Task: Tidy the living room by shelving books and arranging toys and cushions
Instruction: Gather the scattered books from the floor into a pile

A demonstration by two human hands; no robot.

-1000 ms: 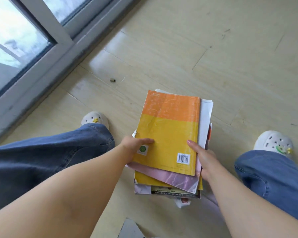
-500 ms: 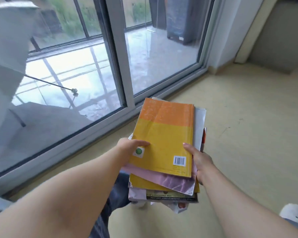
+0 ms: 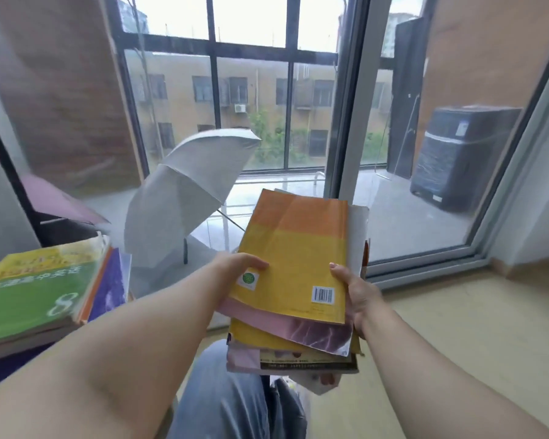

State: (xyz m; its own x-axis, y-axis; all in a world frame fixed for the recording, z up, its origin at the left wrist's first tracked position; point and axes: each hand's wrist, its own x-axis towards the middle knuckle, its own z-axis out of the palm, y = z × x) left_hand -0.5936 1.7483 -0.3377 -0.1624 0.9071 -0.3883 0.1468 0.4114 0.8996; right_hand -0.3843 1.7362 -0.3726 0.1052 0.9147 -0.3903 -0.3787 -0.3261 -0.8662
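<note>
light: bright daylight through window (image 3: 251,99) | blur: left edge smeared, probably motion | edges: wide-angle bowing

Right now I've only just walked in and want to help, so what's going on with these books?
A person holds a stack of books off the floor before the window. The left hand grips its left edge, the right hand its right edge, thumbs on the orange-yellow top cover. Another pile, topped by a green book, lies at the left.

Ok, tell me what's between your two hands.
The head view shows the stack of books between left hand and right hand, orange-yellow book on top.
</note>
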